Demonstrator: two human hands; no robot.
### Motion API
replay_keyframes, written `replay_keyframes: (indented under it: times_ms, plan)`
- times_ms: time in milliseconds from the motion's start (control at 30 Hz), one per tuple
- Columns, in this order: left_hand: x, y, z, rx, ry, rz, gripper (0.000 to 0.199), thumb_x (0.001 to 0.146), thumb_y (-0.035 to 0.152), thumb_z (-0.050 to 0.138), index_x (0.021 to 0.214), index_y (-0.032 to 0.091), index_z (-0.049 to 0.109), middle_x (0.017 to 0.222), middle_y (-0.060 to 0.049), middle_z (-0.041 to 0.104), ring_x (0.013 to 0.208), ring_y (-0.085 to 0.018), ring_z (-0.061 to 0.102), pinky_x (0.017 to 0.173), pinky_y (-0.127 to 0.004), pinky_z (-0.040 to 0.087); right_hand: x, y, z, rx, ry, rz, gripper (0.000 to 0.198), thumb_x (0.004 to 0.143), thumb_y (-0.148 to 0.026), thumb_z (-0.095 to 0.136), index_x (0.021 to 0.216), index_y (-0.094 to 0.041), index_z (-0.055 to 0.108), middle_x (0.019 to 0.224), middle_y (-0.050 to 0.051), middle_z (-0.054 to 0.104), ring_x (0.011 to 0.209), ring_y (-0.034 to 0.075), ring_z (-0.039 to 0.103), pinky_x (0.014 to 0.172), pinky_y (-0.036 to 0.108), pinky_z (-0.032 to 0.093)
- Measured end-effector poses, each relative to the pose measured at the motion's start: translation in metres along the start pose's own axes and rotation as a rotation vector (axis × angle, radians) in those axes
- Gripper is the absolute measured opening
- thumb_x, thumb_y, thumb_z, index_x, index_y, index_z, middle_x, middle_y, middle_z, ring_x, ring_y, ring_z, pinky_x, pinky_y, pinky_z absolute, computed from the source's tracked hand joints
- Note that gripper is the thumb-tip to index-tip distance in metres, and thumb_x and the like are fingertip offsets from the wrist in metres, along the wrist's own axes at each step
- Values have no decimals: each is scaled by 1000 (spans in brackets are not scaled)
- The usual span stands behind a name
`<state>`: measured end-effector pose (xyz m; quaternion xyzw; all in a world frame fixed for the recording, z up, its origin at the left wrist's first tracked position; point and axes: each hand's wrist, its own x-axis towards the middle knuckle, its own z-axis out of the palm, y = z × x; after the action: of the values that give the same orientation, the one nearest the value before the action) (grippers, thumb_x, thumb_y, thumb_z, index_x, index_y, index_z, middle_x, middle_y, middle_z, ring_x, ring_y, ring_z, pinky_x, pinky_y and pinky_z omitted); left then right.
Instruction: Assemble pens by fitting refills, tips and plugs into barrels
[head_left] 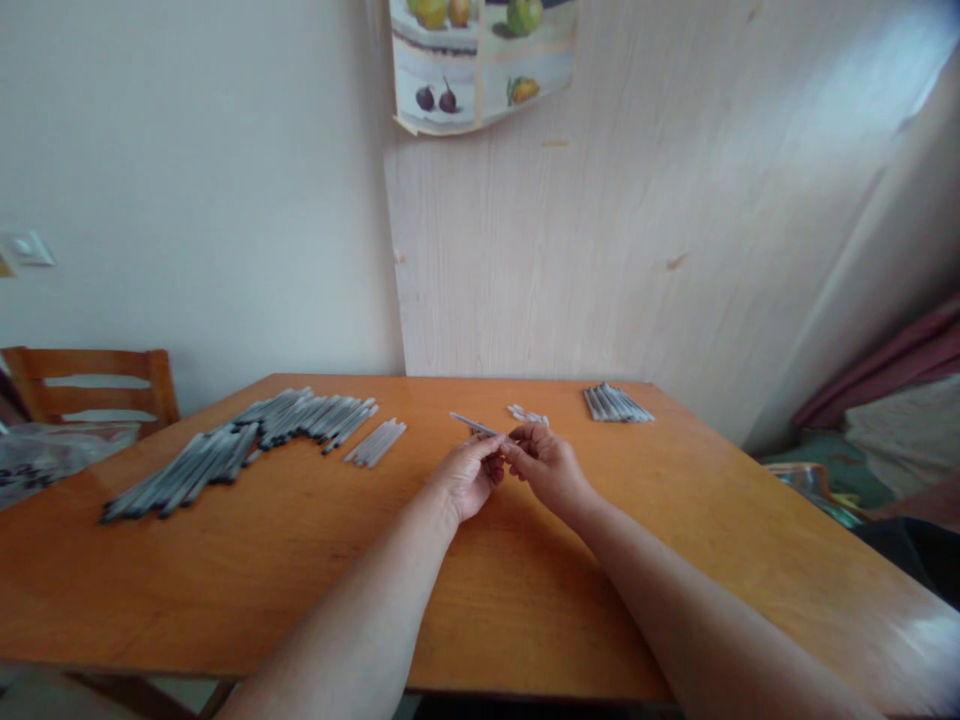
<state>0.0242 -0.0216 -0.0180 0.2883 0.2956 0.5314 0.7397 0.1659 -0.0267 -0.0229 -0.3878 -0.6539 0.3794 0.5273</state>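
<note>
My left hand [469,480] is closed in a pinch round a slim grey pen [472,424], whose far end points up and to the left. My right hand [553,470] meets it over the middle of the table, its thumb and fingers pinched together at the pen's near end. Whatever sits between the right fingertips is hidden. Just beyond the right hand lie several small white pieces [528,413], partly covered by it. To the left of my hands is a short row of whitish translucent tubes [376,443].
A large spread of clear pen barrels with black ends [202,465] covers the table's left side. A neat row of grey pens [616,403] lies at the back right. Behind the wooden table [315,580] rises a wall; a chair [97,385] and a plastic bag [60,455] are at left.
</note>
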Motion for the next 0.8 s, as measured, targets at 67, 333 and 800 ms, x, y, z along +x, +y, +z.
replay_keyframes:
  times_ms: [67, 333, 800]
  plan:
    - [-1, 0, 1, 26, -9, 6, 20, 67, 22, 78, 77, 16, 62, 67, 2, 61, 57, -7, 54, 53, -20, 38, 0, -1, 0, -14, 1, -16, 28, 79, -44, 63, 92, -20, 54, 66, 0, 59, 56, 13, 54, 52, 25, 43]
    - [-7, -2, 4, 561, 75, 159, 35, 74, 51, 69, 73, 16, 61, 59, 1, 57, 49, -8, 46, 47, -22, 29, 5, -8, -15, -32, 187, 71, 23, 76, -39, 60, 85, -19, 55, 61, -2, 56, 53, 12, 51, 51, 24, 39]
    - [-7, 1, 1, 982, -173, 369, 26, 81, 39, 63, 93, 18, 73, 87, -7, 72, 83, -20, 62, 79, -30, 43, 5, -18, -28, 189, 55, 179, 15, 69, -28, 61, 79, -18, 56, 58, -5, 48, 48, 7, 36, 45, 22, 23]
